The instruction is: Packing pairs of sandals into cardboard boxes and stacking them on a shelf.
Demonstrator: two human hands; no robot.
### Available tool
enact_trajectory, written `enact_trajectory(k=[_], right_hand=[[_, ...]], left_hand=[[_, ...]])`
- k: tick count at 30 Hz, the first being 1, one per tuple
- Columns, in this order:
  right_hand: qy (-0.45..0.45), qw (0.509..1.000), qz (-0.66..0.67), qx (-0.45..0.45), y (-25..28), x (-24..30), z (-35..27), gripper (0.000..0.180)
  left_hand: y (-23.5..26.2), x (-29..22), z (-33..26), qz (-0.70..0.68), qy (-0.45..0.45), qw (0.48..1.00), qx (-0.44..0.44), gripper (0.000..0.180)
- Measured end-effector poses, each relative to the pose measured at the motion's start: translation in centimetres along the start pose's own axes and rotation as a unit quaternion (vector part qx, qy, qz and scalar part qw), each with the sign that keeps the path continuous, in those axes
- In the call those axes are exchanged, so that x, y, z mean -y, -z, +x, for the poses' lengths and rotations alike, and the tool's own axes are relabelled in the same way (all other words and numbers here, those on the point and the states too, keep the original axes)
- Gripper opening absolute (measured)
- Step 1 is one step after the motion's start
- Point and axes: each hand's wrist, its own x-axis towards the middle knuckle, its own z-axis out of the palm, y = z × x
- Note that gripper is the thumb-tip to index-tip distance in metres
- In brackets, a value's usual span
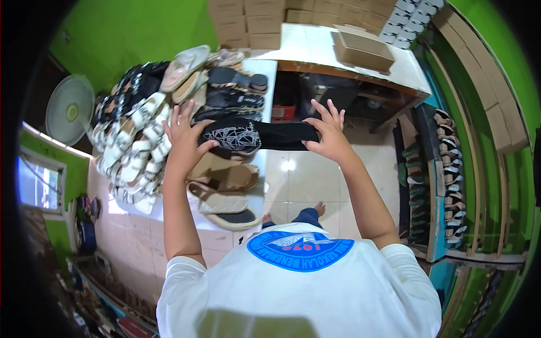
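A black slip-on sandal (233,137) with silver web-like lines on its upper is held level between my two hands, over the table's right edge. My left hand (187,130) grips its patterned end between thumb and forefinger, the other fingers raised. At the plain black end, my right hand (331,135) pinches with thumb and forefinger while its remaining fingers spread upward. Just beyond the held sandal lie black sandals (234,99) in a stack. Nearer to me are a brown sandal (228,173) and a beige one with a dark insole (231,218).
White strappy sandals (132,149) heap the table's left side, by a round fan (70,110). An open cardboard box (363,49) sits on the white counter (307,40) ahead. At right stand racks with shoes (449,174). Below lies a tiled floor (301,180).
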Motion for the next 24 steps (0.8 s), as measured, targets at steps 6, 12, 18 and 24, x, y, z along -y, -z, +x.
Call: enact_trajectory(k=[6,12,18,24], right_hand=[[-0.079,0.997,-0.006,0.005,6.9,-8.2,-3.3,0.039],[-0.157,0.986,0.040,0.048,12.0,-17.6,-5.6,0.036],[-0.202,0.975,0.062,0.067,15.8,-24.0,-6.8,0.036],[-0.239,0.967,0.054,0.067,17.3,-29.1,-4.6,0.033]], left_hand=[[-3.4,-9.6,6.8,-0.043,-0.062,0.997,0.027,0.045],[-6.9,-17.7,12.8,-0.123,-0.112,0.984,0.059,0.040],[-10.9,-24.2,16.9,-0.211,-0.084,0.973,0.046,0.037],[-15.9,-27.5,21.8,-0.246,-0.051,0.968,0.022,0.035]])
